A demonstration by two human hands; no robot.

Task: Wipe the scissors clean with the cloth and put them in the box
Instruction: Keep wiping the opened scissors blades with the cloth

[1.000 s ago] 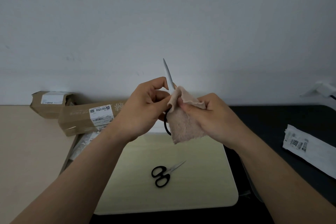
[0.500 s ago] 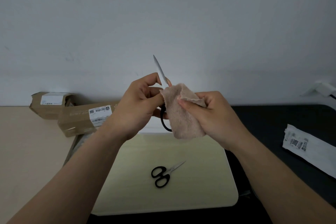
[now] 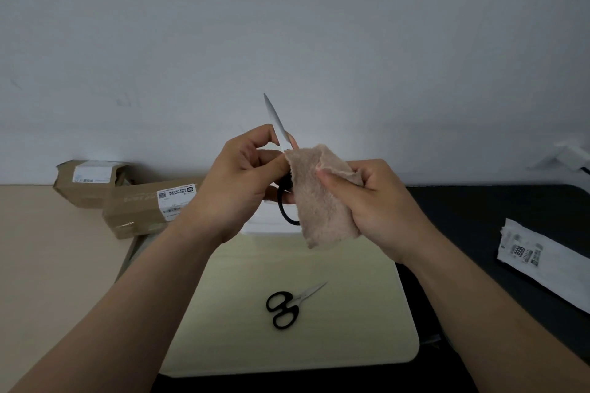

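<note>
Left hand (image 3: 236, 188): fingers curled, gripping the black-handled steel scissors (image 3: 276, 120) at the handle end. The blade points up and leans slightly away from the right hand, clear above the fingers. One black handle loop shows below the left fingers, partly behind the cloth.

Right hand (image 3: 373, 201): thumb and fingers pinch the pinkish-beige fuzzy cloth (image 3: 319, 210) at its top edge. The cloth hangs between the two hands, its upper corner touching the left fingertips at the base of the blade. Can't tell whether it contacts the metal there, since the fingers cover it.

Both hands are raised off the surface, close together, knuckles nearly touching.

Below the hands, on a pale cream rounded-corner board (image 3: 367, 335), a second pair of black-handled scissors (image 3: 287, 305) lies flat, closed, tips pointing toward the right-hand side. It is well apart from both hands.

Just under the left hand, a white rectangular object (image 3: 265, 223) is mostly hidden.

Beyond the left wrist are two brown cardboard parcels (image 3: 140, 210) with white labels, touching each other. Out past the right forearm, a white printed plastic mailer (image 3: 542, 262) lies on the black tabletop (image 3: 479, 210).
</note>
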